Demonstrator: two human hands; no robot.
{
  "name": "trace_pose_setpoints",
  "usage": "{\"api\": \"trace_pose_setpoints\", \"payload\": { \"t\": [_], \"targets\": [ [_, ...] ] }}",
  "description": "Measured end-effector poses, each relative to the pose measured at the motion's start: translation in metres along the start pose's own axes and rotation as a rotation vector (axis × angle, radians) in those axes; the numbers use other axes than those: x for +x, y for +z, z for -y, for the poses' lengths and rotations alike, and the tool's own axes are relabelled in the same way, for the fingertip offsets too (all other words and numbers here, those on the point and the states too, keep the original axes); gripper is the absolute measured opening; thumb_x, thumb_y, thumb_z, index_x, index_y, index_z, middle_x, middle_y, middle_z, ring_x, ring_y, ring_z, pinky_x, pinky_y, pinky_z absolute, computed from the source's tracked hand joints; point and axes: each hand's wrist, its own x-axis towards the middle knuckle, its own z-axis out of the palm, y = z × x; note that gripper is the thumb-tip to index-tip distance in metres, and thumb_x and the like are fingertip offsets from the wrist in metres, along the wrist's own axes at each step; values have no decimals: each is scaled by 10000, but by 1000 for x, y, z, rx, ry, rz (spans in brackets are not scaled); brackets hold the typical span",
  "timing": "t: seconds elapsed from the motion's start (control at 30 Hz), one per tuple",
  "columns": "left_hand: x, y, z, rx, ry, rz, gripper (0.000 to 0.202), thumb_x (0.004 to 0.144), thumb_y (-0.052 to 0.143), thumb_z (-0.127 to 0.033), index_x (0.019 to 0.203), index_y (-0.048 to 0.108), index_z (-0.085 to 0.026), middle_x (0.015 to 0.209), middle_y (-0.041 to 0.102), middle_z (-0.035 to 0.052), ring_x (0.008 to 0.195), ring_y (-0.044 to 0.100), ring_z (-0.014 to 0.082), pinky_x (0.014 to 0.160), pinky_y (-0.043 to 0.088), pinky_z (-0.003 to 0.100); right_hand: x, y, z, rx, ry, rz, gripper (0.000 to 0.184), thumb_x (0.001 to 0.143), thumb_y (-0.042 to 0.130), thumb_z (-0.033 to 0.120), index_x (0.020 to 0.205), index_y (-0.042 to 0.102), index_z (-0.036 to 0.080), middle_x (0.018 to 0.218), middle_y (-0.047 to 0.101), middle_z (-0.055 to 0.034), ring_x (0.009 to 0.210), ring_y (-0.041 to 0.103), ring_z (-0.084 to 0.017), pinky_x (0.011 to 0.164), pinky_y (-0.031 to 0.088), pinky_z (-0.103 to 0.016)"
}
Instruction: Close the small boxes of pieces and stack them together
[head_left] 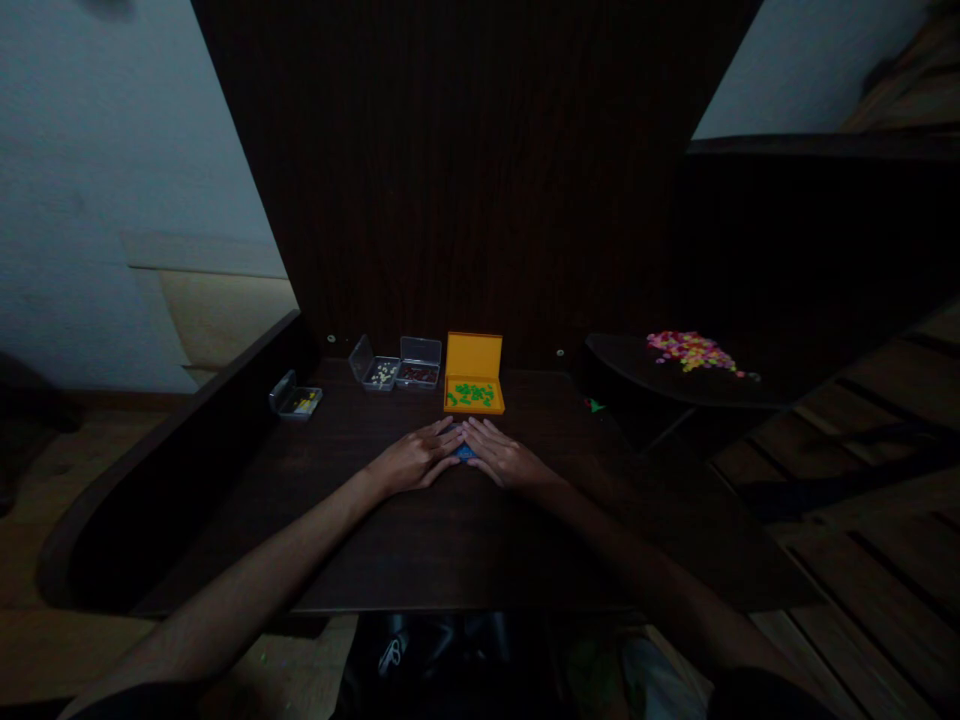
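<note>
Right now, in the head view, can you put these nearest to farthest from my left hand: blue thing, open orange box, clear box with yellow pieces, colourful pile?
From your left hand:
1. Blue thing: at its right side.
2. Open orange box: just ahead.
3. Clear box with yellow pieces: off to the left.
4. Colourful pile: far right, on the shelf.

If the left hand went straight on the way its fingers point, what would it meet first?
Most likely the right hand, lying just ahead; whether the two touch is unclear.
</note>
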Motion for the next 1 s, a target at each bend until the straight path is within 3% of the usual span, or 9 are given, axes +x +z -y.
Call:
{"api": "trace_pose_setpoints", "payload": {
  "t": [0.53, 0.87, 1.0],
  "targets": [
    [-1, 3, -1, -39, -9, -12, 455, 1000, 463, -248, 1437, 454, -124, 1406, 556, 154, 1436, 340, 274, 1111, 452, 456, -2, 2, 2, 87, 64, -24, 451, 1013, 446, 283, 1413, 493, 79, 1422, 529, -190, 1411, 383, -268, 1153, 379, -506],
    [3, 2, 0, -148, -84, -78, 425, 969, 541, -332, 1362, 567, -174, 1386, 583, 120, 1322, 519, 255, 1101, 463, 462, -1, -3, 5, 186, 130, -56, 485, 1008, 463, 274, 1475, 423, 148, 1472, 479, -152, 1422, 364, -252, 1158, 373, -506],
    [3, 2, 0, -151, -84, -69, 422, 972, 537, -328, 1374, 559, -199, 1409, 564, 110, 1345, 494, 250, 1107, 458, 462, -2, -3, 3, 188, 145, -46, 487, 995, 496, 265, 1471, 436, 183, 1487, 460, -139, 1428, 351, -256, 1155, 375, -508]
  ]
}}
